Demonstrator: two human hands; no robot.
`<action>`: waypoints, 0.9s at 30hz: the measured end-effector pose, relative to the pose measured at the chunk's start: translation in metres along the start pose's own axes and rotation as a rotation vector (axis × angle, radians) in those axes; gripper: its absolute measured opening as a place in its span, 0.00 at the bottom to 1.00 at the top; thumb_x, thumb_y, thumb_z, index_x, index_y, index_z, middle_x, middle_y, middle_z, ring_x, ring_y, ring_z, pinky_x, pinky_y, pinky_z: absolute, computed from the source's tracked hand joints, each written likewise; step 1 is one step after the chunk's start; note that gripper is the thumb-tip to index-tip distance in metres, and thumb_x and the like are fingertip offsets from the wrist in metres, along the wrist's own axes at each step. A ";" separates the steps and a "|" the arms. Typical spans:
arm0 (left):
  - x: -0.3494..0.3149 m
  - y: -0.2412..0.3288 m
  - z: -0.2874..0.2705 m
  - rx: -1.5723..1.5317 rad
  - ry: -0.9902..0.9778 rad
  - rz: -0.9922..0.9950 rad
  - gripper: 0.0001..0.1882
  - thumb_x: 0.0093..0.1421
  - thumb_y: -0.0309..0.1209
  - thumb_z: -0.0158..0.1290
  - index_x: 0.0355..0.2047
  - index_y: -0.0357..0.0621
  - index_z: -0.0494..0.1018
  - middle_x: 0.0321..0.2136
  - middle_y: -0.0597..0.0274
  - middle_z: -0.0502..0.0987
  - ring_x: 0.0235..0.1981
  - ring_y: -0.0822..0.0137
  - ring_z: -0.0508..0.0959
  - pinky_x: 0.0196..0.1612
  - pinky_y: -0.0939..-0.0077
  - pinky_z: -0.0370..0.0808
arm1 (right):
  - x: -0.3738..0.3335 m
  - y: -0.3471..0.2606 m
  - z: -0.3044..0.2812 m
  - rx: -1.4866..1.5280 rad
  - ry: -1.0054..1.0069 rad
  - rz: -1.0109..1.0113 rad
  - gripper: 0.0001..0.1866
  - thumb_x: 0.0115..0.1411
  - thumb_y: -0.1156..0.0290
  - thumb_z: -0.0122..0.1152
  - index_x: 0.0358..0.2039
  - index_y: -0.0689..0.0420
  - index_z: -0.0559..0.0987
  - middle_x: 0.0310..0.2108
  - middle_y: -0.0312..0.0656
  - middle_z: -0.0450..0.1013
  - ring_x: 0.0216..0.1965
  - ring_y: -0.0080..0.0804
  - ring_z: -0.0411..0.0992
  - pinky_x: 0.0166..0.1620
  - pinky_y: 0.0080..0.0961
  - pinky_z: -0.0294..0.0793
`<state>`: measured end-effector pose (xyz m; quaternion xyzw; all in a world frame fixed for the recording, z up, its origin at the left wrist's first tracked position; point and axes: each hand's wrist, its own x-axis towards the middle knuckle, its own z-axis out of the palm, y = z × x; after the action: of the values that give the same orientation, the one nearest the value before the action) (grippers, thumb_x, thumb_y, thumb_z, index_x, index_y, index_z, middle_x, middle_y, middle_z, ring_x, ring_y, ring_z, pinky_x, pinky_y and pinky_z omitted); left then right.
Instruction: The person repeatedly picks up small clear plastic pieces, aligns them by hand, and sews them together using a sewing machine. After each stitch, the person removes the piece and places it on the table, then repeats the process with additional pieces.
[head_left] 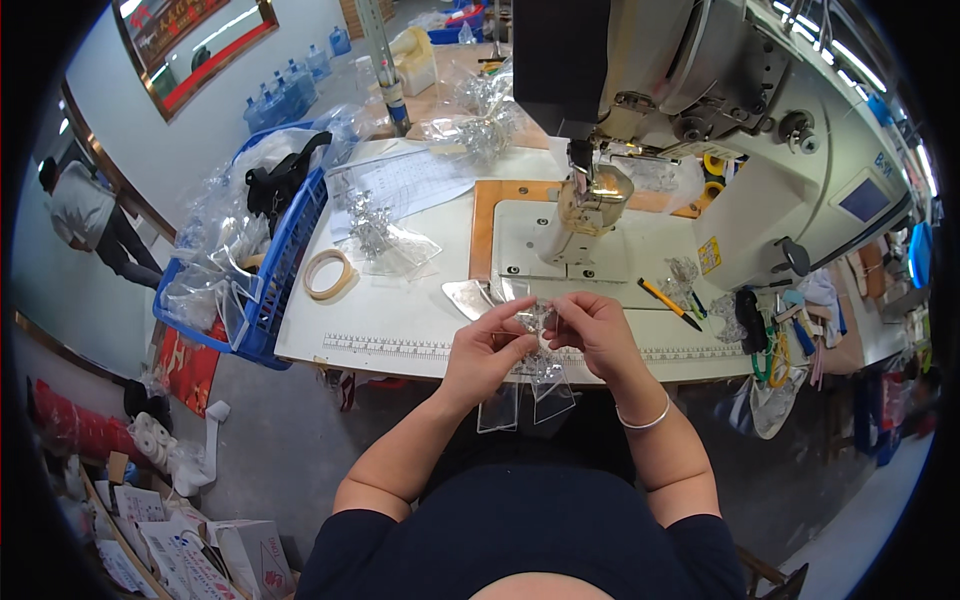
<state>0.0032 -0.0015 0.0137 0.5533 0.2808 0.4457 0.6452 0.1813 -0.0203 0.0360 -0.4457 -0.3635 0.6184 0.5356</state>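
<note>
Over the table's front edge, both my hands are closed around a small bunch of clear plastic pieces (553, 392) with shiny bits among them. My left hand (485, 352) pinches the bunch from the left, thumb and forefinger facing the other hand. From the right, my right hand (602, 335) grips its top between fingertips, a silver bangle on that wrist. Flat see-through panels hang down below the fingers. Just beyond the hands stands the sewing machine (595, 205), its needle area over a metal plate. Fingers and glare partly hide what joins the pieces.
A tape roll (346, 274) and another clear plastic bundle (372, 228) lie left on the white table (400, 315). Beside it stands a blue crate (262, 310) full of plastic bags. To the right are a yellow pencil (668, 303) and hanging tools (775, 350). A person (95, 220) stands far left.
</note>
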 end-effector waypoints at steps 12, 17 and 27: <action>0.003 0.001 -0.002 -0.030 0.059 -0.081 0.29 0.53 0.21 0.56 0.56 0.46 0.66 0.26 0.72 0.71 0.26 0.83 0.71 0.30 0.88 0.68 | -0.004 0.002 -0.001 -0.004 -0.048 -0.089 0.13 0.61 0.73 0.48 0.40 0.67 0.76 0.31 0.43 0.74 0.33 0.28 0.74 0.35 0.23 0.77; 0.002 0.000 -0.005 0.040 0.056 -0.097 0.28 0.52 0.22 0.56 0.55 0.45 0.67 0.25 0.71 0.72 0.26 0.81 0.73 0.30 0.88 0.69 | -0.008 0.001 0.002 -0.098 -0.059 -0.114 0.13 0.59 0.77 0.50 0.44 0.66 0.75 0.35 0.43 0.73 0.35 0.29 0.74 0.37 0.24 0.77; 0.005 -0.003 -0.005 0.128 0.047 -0.072 0.24 0.52 0.23 0.56 0.52 0.45 0.69 0.24 0.67 0.75 0.27 0.78 0.76 0.33 0.84 0.73 | -0.010 0.009 0.019 -0.679 0.125 -0.517 0.09 0.54 0.79 0.60 0.38 0.63 0.77 0.28 0.36 0.74 0.29 0.20 0.72 0.33 0.18 0.74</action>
<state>0.0016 0.0050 0.0099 0.5725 0.3436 0.4162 0.6172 0.1604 -0.0310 0.0360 -0.5278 -0.6128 0.2809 0.5167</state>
